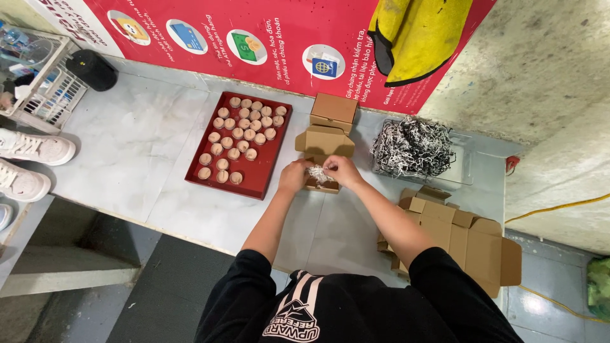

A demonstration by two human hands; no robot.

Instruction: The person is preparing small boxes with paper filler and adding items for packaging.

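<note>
Both hands meet over a small open cardboard box [321, 180] near the middle of the pale surface [133, 152]. The left hand [295, 176] and the right hand [342, 170] each have their fingers pinched on a tuft of shredded paper [316, 173] that sits in the mouth of the box, the two hands almost touching across it.

That tuft looks feather-light, soft and springy. It should squash under any pinch and fluff back out, and loose strands will likely cling to fingers or spill over the rim, so it handles best taken in a loose bunch from the top and pressed down with flat fingertips. The box itself seems light and thin-walled, stiff along its folds but easy to dent. A grip on the side walls would probably hold it steadier than one on the flaps.

At 10 o'clock from the hands lies a red tray [204, 171] with rows of small round tan pieces [236, 134]. At 12 o'clock stand two more folded boxes [328, 124]. At 2 o'clock a clear tub [462, 166] holds a heap of the same shredded filling [412, 146]. At 4 o'clock a stack of flat box blanks [470, 238] rests at the surface's edge.
</note>
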